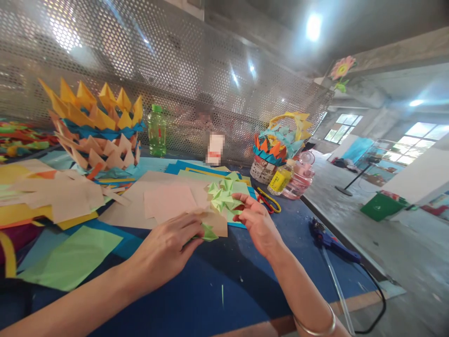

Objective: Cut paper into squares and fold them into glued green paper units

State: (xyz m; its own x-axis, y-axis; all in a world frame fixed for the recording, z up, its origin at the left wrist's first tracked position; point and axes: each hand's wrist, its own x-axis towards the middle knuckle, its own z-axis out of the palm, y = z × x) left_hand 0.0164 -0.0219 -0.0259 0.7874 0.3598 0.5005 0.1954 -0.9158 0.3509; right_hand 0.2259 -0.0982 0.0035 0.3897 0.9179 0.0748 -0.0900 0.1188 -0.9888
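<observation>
Head view shows your left hand [168, 250] pinching a small green folded piece [209, 232], while your right hand [257, 222] grips the pale green paper cluster [222, 196], which sits at about one o'clock from the piece, seemingly just apart, above the blue table [210, 290].

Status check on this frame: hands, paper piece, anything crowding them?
Left hand pinching a small green folded piece. Right hand gripping the light green origami cluster. Loose paper sheets underneath, scissors just beyond the right hand, glue gun to the right.
</observation>
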